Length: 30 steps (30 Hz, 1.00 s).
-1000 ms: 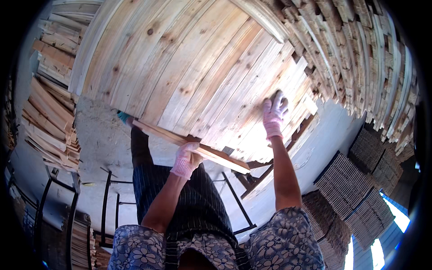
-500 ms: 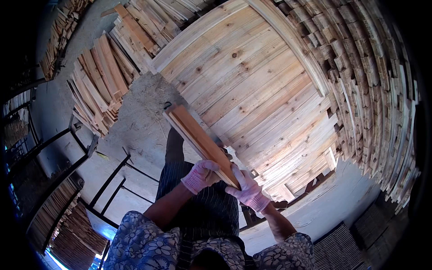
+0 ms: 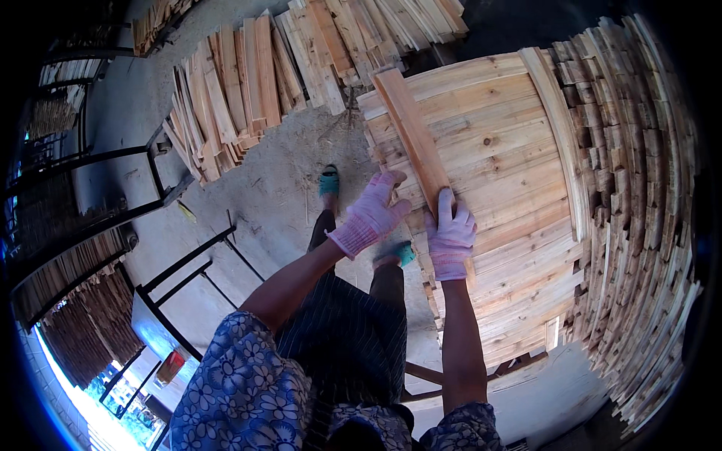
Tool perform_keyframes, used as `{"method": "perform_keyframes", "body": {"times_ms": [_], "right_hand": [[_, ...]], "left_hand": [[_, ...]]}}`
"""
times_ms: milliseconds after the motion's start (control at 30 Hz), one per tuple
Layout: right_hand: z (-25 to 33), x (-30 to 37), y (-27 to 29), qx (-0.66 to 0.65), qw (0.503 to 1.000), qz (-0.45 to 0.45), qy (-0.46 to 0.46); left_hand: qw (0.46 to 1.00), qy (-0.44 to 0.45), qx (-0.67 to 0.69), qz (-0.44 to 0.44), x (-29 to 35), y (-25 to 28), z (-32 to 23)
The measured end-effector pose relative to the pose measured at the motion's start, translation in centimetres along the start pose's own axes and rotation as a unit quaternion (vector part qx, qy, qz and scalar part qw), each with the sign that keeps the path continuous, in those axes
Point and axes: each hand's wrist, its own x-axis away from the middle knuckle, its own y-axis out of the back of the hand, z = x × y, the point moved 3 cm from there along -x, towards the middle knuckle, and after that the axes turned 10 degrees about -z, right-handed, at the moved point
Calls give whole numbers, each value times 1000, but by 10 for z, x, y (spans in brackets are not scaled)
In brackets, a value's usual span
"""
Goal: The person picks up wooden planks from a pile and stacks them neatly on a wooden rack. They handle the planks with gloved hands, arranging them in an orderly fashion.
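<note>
A long reddish-brown wooden board [image 3: 412, 135] lies lengthwise along the left side of a panel of pale, knotty planks [image 3: 496, 169]. My right hand [image 3: 451, 237], in a white-and-pink knitted glove, rests on the board's near part with its fingers stretched out. Part of the board under that palm is hidden. My left hand [image 3: 374, 210], gloved the same way, hovers just left of the board, thumb and fingers apart and nothing in them. A lighter wooden strip [image 3: 556, 135] runs along the panel's right side.
Tall stacked planks [image 3: 624, 173] stand close on the right. Loose wooden slats [image 3: 233, 90] are heaped at the far left and behind. Black metal frames [image 3: 184, 282] stand on the concrete floor [image 3: 278, 177] to the left. My feet wear green sandals [image 3: 329, 183].
The board has moved from over my lap to the panel's left side. My left hand has let go of it, while my right hand remains on it. The view has shifted.
</note>
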Motion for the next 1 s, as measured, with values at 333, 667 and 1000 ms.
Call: {"method": "perform_keyframes", "body": {"times_ms": [333, 667, 1000], "right_hand": [[-5, 18, 11, -20, 998, 51, -15], [-286, -152, 30, 215, 970, 67, -87], [-297, -135, -22, 142, 985, 69, -72]], "left_hand": [[928, -327, -172, -53, -60, -30, -86], [855, -387, -345, 8, -93, -88, -69], [870, -359, -335, -32, -88, -79, -53]]}}
